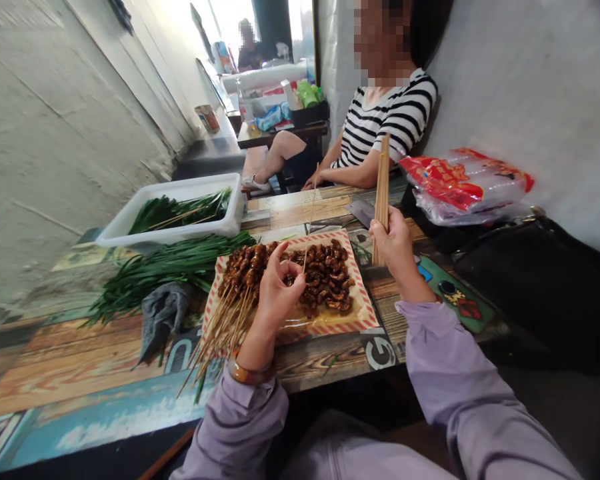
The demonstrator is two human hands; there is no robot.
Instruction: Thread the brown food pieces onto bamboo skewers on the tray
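My left hand (279, 288) is closed, pinching one thin bamboo skewer (310, 223) that points up above the tray. In my right hand (395, 240), raised at the tray's right side, is an upright bundle of bamboo skewers (382, 193). Below lies a paper-lined tray (363, 319) with a red-striped border. Loose brown, glossy pieces of food (333, 273) cover its right part. At its left, loaded skewers (245, 273) are heaped with their bare ends toward me, partly behind my left hand.
Long green chives (165, 267) and a grey cloth (164, 313) lie left of the tray. Behind them stands a white tub (115, 223) with more greens. A phone (455, 293), a black bag (545, 280) and red plastic packages (470, 183) are at right. Another person (385, 117) sits across.
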